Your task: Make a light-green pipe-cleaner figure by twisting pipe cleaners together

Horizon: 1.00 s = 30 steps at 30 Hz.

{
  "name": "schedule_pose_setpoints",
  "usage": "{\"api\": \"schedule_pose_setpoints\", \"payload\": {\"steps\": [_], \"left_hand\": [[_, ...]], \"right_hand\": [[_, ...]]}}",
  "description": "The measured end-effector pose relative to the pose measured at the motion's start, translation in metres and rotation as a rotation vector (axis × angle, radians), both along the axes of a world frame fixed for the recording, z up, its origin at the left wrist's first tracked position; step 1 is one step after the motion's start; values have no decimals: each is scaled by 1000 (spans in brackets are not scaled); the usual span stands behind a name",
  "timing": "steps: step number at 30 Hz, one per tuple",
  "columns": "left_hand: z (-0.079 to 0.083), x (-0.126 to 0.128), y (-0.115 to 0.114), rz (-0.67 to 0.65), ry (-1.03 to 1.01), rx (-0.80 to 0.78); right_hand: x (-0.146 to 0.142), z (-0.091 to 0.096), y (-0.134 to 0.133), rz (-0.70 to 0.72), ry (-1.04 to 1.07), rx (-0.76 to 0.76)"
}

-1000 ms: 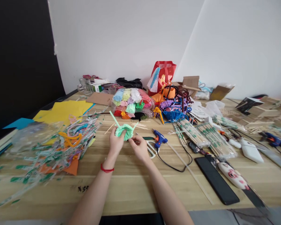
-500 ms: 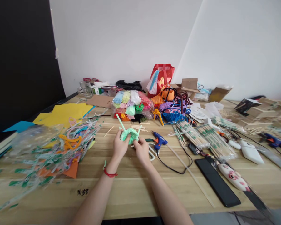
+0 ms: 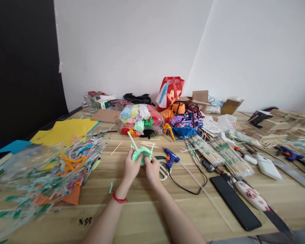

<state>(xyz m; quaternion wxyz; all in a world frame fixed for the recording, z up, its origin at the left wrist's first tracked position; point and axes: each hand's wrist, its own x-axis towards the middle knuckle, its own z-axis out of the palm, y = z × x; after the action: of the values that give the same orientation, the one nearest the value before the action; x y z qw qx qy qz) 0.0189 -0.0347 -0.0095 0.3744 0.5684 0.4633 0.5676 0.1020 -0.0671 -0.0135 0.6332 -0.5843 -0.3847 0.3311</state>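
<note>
Both hands hold a mint-green pipe-cleaner craft piece (image 3: 140,153) just above the wooden table (image 3: 142,210). My left hand (image 3: 131,166), with a red string on its wrist, grips the piece's left side. My right hand (image 3: 151,169) pinches its right side, fingers closed. Loose green stems stick up from the piece toward the back left. A short green pipe-cleaner scrap (image 3: 111,187) lies on the table by my left wrist.
A blue glue gun (image 3: 170,157) with a black cord and white-handled scissors (image 3: 163,171) lie right of my hands. Plastic-wrapped pipe cleaners (image 3: 53,166) pile at left, skewer bundles (image 3: 218,152) and a black phone (image 3: 235,202) at right, a bag of colourful pieces (image 3: 141,118) behind.
My right hand has closed in against the green piece beside my left hand. A small green scrap now lies on the table near my left wrist.
</note>
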Motion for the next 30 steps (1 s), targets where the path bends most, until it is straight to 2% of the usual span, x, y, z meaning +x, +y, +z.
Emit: {"api": "schedule_pose_setpoints", "payload": {"steps": [3,6,15,21,30], "left_hand": [[-2,3,-3,-55,-4,8],[-4,5,-5,-77,15,9],[8,-6,0,2,119,101],[5,-13,7,-35,306,8],[7,-17,7,-153,436,16]], "right_hand": [[0,2,-2,-33,32,5],[1,3,-2,-90,-32,23],[10,0,0,-186,-377,48],[12,1,1,-66,-384,-27],[19,-1,2,-80,-414,-17]]}}
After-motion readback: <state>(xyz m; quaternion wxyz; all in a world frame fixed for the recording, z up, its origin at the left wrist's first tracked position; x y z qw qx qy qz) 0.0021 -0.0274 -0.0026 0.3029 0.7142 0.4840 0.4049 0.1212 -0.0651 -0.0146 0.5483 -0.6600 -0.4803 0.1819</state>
